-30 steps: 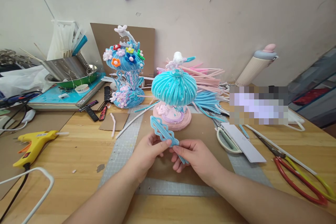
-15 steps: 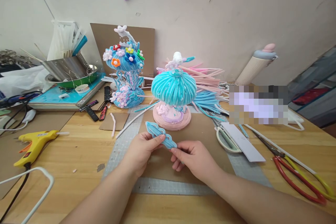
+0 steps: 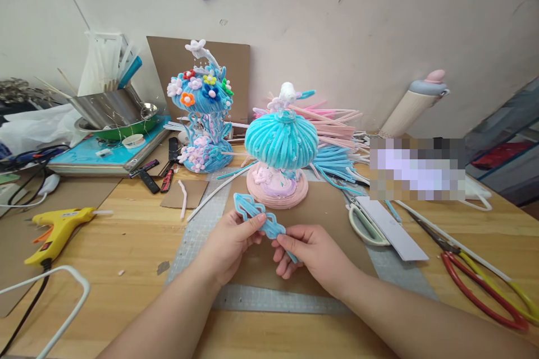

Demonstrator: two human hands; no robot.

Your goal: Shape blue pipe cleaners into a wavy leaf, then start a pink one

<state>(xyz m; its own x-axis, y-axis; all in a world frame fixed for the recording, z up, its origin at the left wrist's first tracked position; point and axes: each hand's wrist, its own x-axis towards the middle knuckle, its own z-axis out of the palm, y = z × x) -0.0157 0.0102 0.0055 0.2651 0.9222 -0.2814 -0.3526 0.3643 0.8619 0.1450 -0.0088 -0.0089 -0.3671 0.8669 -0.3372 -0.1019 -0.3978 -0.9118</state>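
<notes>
A light blue looped pipe-cleaner piece (image 3: 272,225) is held between my two hands above the brown cardboard. Its left part is pinched by the thumb and fingers of my left hand (image 3: 229,238). At its right end, my right hand (image 3: 309,249) is closed on the tip, and a short blue strand shows below those fingers. Just behind stands a lamp-like pipe-cleaner model (image 3: 281,140) with a turquoise dome, a pink round base and a white ball on top. To its left is a blue mushroom-shaped pipe-cleaner model (image 3: 200,101) covered in coloured flowers.
A yellow glue gun (image 3: 61,233) lies at left, near a white wire stand (image 3: 80,280). At right are red-and-yellow-handled scissors (image 3: 475,286) and pale green-handled scissors (image 3: 366,227). Pink and blue pipe cleaners (image 3: 334,160) lie behind the dome. A bottle (image 3: 415,104) leans by the wall.
A short blue strand now shows beneath my right fingers. Both hands keep their grip on the blue piece, and the whole view has shifted slightly.
</notes>
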